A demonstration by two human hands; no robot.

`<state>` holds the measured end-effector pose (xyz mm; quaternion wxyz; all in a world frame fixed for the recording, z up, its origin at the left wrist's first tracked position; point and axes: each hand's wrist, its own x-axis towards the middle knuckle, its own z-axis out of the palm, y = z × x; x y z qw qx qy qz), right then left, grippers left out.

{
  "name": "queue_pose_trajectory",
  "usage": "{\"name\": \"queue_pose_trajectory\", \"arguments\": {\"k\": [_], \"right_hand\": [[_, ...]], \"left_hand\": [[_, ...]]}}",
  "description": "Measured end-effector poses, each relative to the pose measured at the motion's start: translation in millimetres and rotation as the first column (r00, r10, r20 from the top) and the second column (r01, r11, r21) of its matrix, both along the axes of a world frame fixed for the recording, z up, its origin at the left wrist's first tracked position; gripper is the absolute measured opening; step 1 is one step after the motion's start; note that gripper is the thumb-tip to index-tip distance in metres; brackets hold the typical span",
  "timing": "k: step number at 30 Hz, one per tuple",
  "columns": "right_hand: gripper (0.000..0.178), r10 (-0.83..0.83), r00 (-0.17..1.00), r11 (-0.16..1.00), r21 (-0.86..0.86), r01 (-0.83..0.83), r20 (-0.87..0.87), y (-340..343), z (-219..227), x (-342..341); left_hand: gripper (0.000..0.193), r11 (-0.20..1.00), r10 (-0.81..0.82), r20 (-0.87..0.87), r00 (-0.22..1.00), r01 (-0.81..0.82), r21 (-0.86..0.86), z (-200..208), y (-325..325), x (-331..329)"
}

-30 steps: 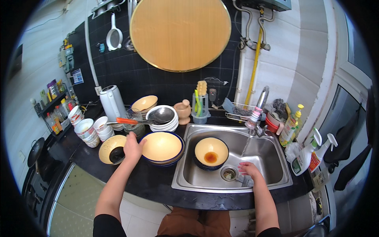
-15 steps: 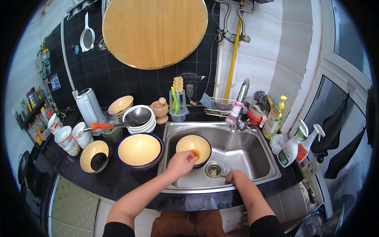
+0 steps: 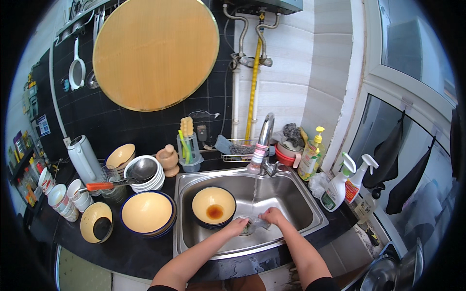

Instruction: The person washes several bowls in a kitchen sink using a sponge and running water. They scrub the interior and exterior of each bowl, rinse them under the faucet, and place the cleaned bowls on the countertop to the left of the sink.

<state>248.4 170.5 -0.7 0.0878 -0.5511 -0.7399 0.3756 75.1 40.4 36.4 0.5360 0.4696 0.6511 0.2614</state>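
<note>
Over the drain [image 3: 247, 227] of the steel sink [image 3: 180, 242], both hands are close together. My right hand [image 3: 273, 216] is closed on a clear, flimsy piece [image 3: 261, 222] that looks like plastic. My left hand [image 3: 237, 227] has its fingers pressed together at the drain's left side; what they hold, if anything, I cannot make out. Bits of food show in the drain. Left of it stands a cream bowl with a dark blue rim [image 3: 214, 199], with brown liquid at its bottom. Water runs from the faucet [image 3: 266, 131] behind my hands.
Left of the sink stand stacked cream bowls [image 3: 146, 213], white bowls [image 3: 154, 180] with a ladle [image 3: 143, 169] across them, and a bowl with a black thing inside [image 3: 90, 220]. Spray bottles [image 3: 335, 191] and a yellow-topped soap bottle [image 3: 309, 157] line the right side.
My left hand has moved from the cream bowl to the drain, beside my right hand. My right hand has lifted slightly with the clear piece. The view has shifted right and tilted.
</note>
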Motion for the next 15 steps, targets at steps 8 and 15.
{"name": "queue_pose_trajectory", "arguments": {"k": [8, 15], "right_hand": [[0.011, -0.3, 0.541, 0.894, -0.43, -0.128, -0.786, 1, 119, 34], [0.014, -0.007, 0.752, 0.999, -0.04, -0.025, -0.659, 18, 130, 36]], "left_hand": [[0.082, 0.923, 0.337, 0.574, 0.746, -0.382, -0.046, 53, 31, 69], [0.062, 0.944, -0.037, 0.878, 0.477, -0.271, 0.187, 54, 108, 93]]}}
